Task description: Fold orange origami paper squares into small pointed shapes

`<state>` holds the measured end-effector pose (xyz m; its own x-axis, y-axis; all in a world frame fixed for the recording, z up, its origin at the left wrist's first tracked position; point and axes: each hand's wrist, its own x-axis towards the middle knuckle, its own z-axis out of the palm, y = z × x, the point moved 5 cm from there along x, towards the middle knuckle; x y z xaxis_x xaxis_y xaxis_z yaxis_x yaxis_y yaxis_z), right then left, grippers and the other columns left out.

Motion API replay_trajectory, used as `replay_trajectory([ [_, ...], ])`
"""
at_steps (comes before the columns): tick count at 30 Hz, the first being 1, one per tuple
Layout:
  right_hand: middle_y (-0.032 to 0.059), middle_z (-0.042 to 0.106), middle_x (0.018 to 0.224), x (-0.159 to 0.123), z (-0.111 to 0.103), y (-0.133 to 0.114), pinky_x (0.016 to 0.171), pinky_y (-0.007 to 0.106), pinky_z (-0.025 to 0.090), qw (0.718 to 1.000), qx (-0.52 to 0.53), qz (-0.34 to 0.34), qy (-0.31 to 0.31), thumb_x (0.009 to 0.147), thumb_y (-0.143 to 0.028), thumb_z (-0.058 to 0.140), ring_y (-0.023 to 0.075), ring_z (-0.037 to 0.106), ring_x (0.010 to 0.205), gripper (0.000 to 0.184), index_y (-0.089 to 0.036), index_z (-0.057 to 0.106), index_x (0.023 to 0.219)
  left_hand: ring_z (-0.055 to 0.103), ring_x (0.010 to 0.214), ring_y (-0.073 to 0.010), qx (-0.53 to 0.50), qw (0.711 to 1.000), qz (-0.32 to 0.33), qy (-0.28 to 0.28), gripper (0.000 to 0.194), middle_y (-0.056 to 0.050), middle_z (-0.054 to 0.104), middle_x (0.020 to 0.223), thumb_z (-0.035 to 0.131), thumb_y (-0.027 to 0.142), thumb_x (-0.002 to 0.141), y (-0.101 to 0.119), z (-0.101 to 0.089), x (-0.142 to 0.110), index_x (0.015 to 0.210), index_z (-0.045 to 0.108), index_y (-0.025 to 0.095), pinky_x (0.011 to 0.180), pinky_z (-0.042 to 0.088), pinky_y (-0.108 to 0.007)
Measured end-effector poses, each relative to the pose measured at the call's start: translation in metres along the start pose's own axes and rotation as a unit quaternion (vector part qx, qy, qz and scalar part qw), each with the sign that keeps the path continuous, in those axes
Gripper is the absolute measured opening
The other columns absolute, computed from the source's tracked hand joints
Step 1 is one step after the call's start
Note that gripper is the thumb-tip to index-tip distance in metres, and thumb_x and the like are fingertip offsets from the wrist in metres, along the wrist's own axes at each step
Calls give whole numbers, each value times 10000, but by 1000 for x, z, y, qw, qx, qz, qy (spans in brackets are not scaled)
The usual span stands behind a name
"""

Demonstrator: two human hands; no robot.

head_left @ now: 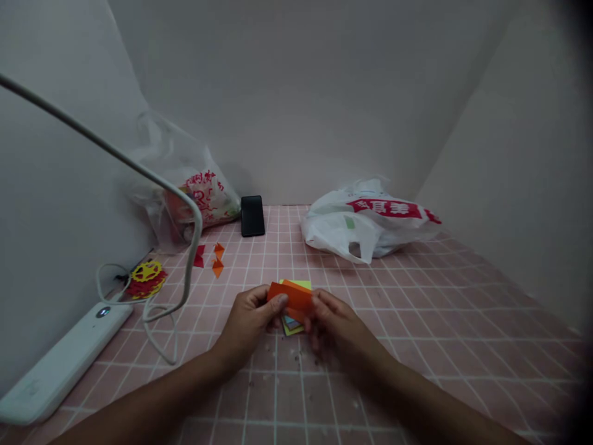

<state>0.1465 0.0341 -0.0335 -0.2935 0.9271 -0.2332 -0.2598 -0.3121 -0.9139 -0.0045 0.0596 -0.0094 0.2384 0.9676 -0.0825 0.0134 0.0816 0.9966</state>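
Observation:
Between my two hands is a folded piece of orange paper (296, 299), held up just above the surface. My left hand (252, 318) pinches its left end, with the thumb lying on the front. The right end is gripped by my right hand (336, 318), whose lower fingers are a little blurred. Under the orange paper lies a small stack of coloured paper sheets (293, 329), with yellow and blue edges showing; the rest of the stack is hidden by the paper and my fingers.
Small folded orange paper pieces (217, 267) and a red one (199, 256) lie left of centre. Behind are a black phone (252, 216), a clear plastic bag (204, 191) and a white plastic bag (365, 222). A white cable (197, 235) arches above a white power bank-like device (65, 364) and yellow-red cutouts (147, 278).

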Motion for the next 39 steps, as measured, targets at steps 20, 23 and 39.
replay_trajectory([
  [20,-49,524,552,4,-8,-13,473,239,315,994,-80,-73,18,823,-400,658,99,440,456,231,-209,554,746,495,611,-123,36,999,-5,-39,277,4,578,672,703,403,753,6,8,-3,661,608,160,601,403,-248],
  [23,-46,541,570,4,-8,-13,470,236,325,995,-66,-67,24,809,-415,672,94,448,454,252,-203,553,743,517,653,-135,71,996,29,-37,231,-2,587,687,687,355,767,12,8,-4,662,632,157,646,424,-257],
  [39,-29,535,648,2,-6,-14,535,237,359,994,-81,-72,21,813,-385,657,100,464,552,250,-190,526,729,420,536,-92,23,994,-47,-94,253,43,505,633,691,376,748,-9,13,-2,728,533,179,504,333,-213],
])
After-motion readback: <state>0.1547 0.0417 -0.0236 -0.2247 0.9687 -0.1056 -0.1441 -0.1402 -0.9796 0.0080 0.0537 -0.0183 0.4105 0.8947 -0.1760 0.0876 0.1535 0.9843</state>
